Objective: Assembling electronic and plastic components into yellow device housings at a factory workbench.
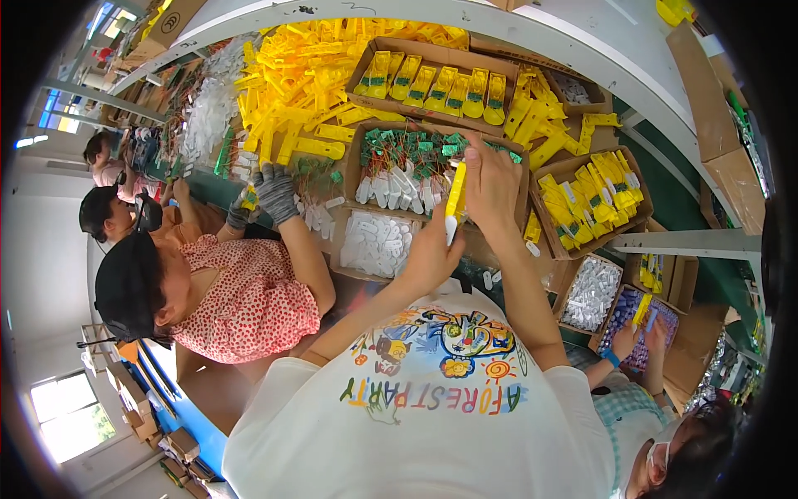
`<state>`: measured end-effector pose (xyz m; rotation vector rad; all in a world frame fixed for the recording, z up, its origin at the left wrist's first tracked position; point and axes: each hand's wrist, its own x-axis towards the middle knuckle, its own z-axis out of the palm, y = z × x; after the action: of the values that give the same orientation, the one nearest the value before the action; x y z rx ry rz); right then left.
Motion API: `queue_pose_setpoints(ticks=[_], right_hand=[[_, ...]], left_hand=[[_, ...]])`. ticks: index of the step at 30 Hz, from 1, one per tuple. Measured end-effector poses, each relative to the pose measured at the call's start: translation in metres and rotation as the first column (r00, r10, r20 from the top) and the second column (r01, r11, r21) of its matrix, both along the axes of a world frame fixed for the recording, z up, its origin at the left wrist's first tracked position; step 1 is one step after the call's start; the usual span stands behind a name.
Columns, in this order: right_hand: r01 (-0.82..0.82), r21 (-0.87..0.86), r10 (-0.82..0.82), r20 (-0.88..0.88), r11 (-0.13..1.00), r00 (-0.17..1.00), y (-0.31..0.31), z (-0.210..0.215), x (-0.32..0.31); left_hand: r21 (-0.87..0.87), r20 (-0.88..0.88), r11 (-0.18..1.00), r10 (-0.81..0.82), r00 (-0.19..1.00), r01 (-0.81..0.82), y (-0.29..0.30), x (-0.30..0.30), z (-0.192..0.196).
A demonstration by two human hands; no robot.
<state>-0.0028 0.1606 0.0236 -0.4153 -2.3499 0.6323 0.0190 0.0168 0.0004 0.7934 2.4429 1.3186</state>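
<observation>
Off to the left of the fingers, a co-worker's gloved hand (276, 195) reaches in over the same spread of parts, and I'd say a careless swing of that arm could knock the left hand (428, 259). Just left of the left fingers lie heaped white pieces (378, 241); if the grip there loosened, whatever dropped might well get lost among them. Straight ahead of the left fingers are the green boards (395, 148) with their thin reddish wires, and a fingertip or sleeve catching a wire could, I think, drag a board out or tug its joint. The yellow casing (455, 195) itself stands between the two hands, tilted, with a pale end low by the left fingers; squeezed unevenly, it might twist or slip. Right of the right hand (492, 187), the packed yellow pieces (588, 200) look loosely piled, so a bumped wrist could spill some

As for pose, the left forearm slants up and to the right, its fingers clamped on the casing's lower end. The right forearm comes in more steeply, leaning left, with the hand raised alongside the casing's upper part and the thumb side turned toward it; whether those right fingers press on it or merely steady it, I can't tell from here
</observation>
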Motion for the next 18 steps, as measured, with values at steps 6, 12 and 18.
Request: queue_pose_setpoints(ticks=[6,12,18], right_hand=[[-0.372,-0.807,0.565,-0.058,0.458,0.823,0.024,-0.009,0.012],[-0.283,-0.913,0.75,0.038,0.295,0.661,0.035,-0.019,-0.001],[-0.137,-0.984,0.591,-0.18,-0.117,0.787,0.022,-0.05,-0.026]], left_hand=[[0.032,-0.017,0.991,-0.13,0.991,0.13,-0.017,-0.016,-0.012],[0.165,0.171,0.977,-0.161,0.972,0.133,-0.021,-0.022,-0.005],[0.178,0.082,0.976,-0.142,0.986,0.126,-0.025,-0.047,-0.039]])
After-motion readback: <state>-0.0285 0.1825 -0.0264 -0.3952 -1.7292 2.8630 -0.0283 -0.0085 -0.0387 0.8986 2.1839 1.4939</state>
